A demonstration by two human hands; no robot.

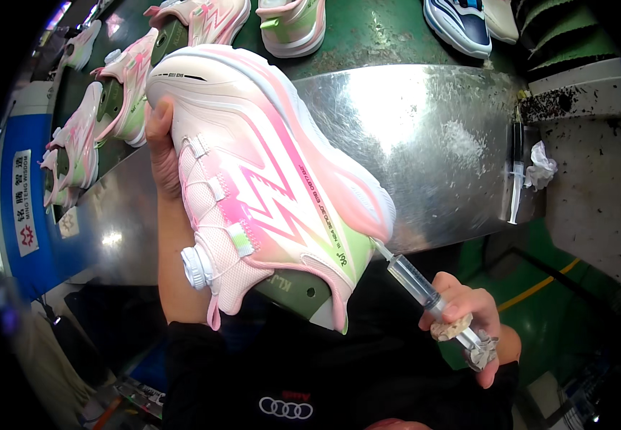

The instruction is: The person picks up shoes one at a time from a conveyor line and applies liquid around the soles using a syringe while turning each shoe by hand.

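Note:
My left hand [161, 143] grips a pink, white and green sneaker [253, 172] by its toe end, its fingers mostly hidden behind the shoe. A dark green shoe last [289, 297] fills the sneaker's opening, and a white dial [196, 266] with thin laces sits at the tongue. In my right hand [468, 308] is a clear syringe [414, 281], wrapped near its plunger with lumpy beige and grey material. The syringe's tip meets the sneaker's heel where the green upper borders the pink and white sole.
A shiny metal plate [353, 107] lies beyond the sneaker. On its right are a second syringe [517, 172] and crumpled white paper [540, 167]. Several similar sneakers [74, 150] stand along the green surface at left and back; a navy shoe [459, 25] stands at back right.

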